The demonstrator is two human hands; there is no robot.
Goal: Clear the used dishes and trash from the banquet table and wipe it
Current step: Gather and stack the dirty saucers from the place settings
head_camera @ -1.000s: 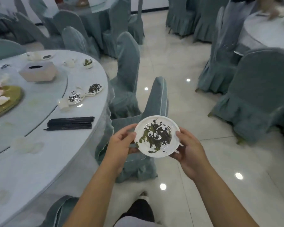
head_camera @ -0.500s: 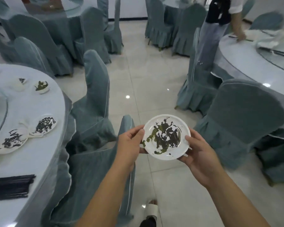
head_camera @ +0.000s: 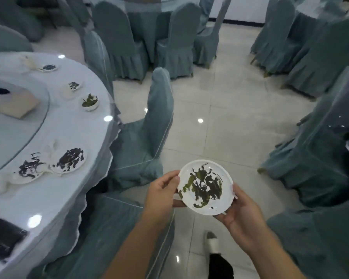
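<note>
Over floor beside banquet table (head_camera: pixel 48 198): dirty plate (head_camera: pixel 207 187) gripped w/ both hands, left hand (head_camera: pixel 161 195) & right hand (head_camera: pixel 243 217) curled round opp. rims.

1 head-worn view looks forward and down from close above both arms, floor (head_camera: pixel 230 109) ahead at 12 o'clock, desk (head_camera: pixel 48 198) at 9 o'clock.

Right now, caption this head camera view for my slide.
Both hands, left and right, hold a sauce-smeared round white plate beside the white banquet table.
</note>
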